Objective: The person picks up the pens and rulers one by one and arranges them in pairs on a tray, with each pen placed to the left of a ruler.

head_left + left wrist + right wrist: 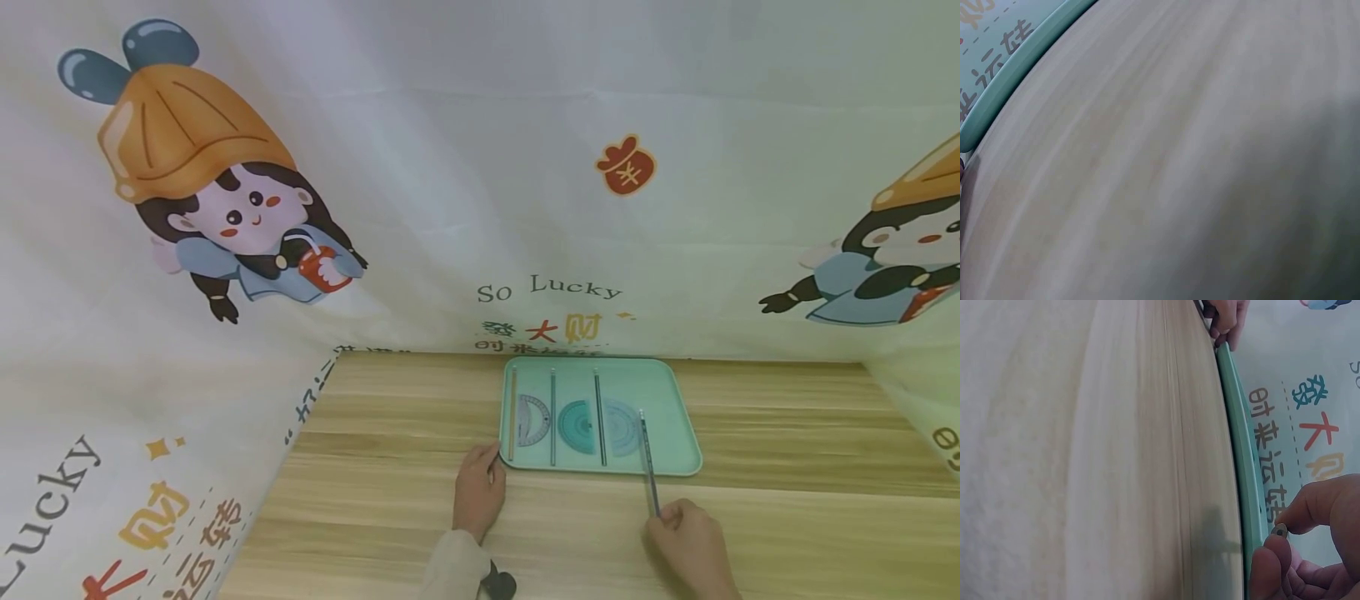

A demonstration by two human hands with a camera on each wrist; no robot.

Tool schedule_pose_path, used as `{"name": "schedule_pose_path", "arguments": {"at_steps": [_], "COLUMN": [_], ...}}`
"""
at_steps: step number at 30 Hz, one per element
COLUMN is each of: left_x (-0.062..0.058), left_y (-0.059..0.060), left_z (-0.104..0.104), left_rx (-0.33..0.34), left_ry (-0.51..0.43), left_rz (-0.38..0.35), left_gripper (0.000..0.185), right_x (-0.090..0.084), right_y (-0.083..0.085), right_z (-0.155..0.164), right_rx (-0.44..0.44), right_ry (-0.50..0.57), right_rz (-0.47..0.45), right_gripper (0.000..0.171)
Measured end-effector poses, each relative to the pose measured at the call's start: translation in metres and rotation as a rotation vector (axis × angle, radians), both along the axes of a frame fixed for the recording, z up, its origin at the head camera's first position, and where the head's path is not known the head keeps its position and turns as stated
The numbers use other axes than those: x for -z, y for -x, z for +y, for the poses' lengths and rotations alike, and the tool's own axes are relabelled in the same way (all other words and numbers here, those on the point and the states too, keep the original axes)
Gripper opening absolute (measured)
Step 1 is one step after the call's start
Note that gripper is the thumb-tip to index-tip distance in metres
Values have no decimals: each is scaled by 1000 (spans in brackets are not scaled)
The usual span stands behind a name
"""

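Protractors (pixel 577 425) (three), rulers (pixel 552 417) four, tray (pixel 675 417) one

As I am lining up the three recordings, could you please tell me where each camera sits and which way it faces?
Head: worn high, looking forward and down at the wooden table, the flat mint-green plastic tray, both hands and a printed cloth backdrop.
Left wrist: low over the blurred tabletop, facing the tray's rim; only a sliver of the left hand at the edge.
Right wrist: low along the table, showing right hand pinching the thin grey pencil, left hand beyond.
Shared: tray rim and tabletop appear in all three.
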State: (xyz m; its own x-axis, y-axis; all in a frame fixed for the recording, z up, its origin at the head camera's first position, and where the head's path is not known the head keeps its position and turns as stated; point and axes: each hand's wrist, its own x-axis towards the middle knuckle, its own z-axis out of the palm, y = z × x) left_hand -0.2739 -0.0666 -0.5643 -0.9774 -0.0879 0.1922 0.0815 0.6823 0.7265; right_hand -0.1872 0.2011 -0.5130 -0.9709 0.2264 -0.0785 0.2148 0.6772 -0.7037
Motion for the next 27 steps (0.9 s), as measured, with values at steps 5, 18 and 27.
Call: {"name": "schedule_pose_path", "arguments": {"at_steps": [5, 18, 27], "left_x": [1, -1, -1], "left_y": [0, -1, -1], "left_z": [0, 0, 1], "left_rx": [2, 5, 4], "left_ry": [-1, 16, -2], "left_rz": [2, 4, -9], "left_gripper": [32, 33, 33], "right_x": [0, -6, -4], "right_y": [3, 13, 17], "right_z": [2, 8, 10], "right_rx": [4, -2, -4], "right_ry": [0, -6, -29], "right_rz": [-9, 32, 47], "right_gripper": [16, 19, 20]}}
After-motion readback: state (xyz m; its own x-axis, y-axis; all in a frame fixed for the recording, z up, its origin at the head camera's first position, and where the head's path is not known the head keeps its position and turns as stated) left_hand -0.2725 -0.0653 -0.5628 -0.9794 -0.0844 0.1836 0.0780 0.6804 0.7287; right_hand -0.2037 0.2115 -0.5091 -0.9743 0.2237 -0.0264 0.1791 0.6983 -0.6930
